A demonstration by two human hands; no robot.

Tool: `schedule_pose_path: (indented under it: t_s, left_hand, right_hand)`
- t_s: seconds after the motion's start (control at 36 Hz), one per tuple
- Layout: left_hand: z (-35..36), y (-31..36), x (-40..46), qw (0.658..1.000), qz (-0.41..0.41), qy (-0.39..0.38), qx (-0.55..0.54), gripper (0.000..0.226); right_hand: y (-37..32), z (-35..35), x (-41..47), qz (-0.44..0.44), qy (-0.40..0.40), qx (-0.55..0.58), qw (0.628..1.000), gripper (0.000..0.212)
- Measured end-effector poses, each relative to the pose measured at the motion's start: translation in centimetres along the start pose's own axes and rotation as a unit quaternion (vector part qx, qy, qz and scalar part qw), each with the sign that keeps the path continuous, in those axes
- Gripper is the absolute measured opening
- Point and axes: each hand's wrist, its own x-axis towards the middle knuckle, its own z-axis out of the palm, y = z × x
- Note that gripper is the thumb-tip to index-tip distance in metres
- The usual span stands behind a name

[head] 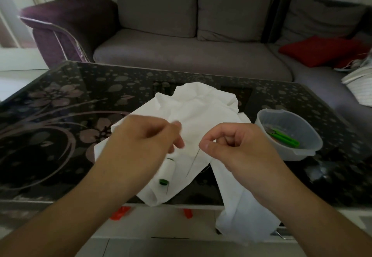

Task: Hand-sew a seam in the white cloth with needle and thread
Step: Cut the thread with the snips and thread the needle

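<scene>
White cloth [203, 113] lies crumpled on the worktop [60, 126]. My right hand [237, 146] pinches the needle [192, 163], point down; my blurred left hand [149, 136] seems to pinch thread. I judge I'm still threading. Next: steady the eye, feed thread from the spool [168, 171].

No writing, label, brand, number or sign can be read anywhere in this view; the table [60, 99] carries only a flower pattern; the thread spool [168, 171] shows no legible label.
</scene>
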Motion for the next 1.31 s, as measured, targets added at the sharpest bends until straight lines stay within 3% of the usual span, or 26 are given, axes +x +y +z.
schedule_pose_path:
  t_s: [0.14, 0.25, 0.5, 0.86, 1.03, 1.22, 1.31]
  left_hand:
    - [1.8, -0.7, 0.0, 0.995, -0.061, -0.069, 0.029, 0.033]
    - [2.4, -1.2, 0.4, 0.987, -0.105, -0.107, -0.057, 0.029]
    - [3.1, -1.7, -0.4, 0.973, -0.116, -0.052, -0.193, 0.014]
    - [2.1, -2.2, 0.8, 0.963, -0.118, 0.011, -0.243, 0.015]
    - [1.4, -2.6, 1.6, 0.979, -0.121, 0.026, -0.16, 0.018]
    - [1.7, -3.0, 1.2, 0.98, -0.137, -0.136, 0.042, 0.014]
    - [2.6, -3.3, 0.3, 0.969, -0.133, -0.187, 0.087, 0.015]
  right_hand:
    - [0.0, -0.4, 0.1, -0.021, -0.008, -0.046, 0.999, 0.015]
    - [-0.1, -0.3, 0.1, -0.028, -0.024, -0.06, 0.998, 0.015]
    - [0.3, 0.1, 0.2, -0.039, -0.057, -0.075, 0.995, 0.015]
    - [1.1, -1.1, 0.6, 0.001, -0.097, -0.107, 0.989, 0.012]
    - [1.8, -2.6, 0.9, 0.027, -0.093, -0.137, 0.986, 0.012]
    - [2.8, -4.2, 2.0, 0.063, -0.069, -0.238, 0.967, 0.014]
    - [3.2, -4.2, 2.4, 0.085, -0.1, -0.259, 0.957, 0.014]
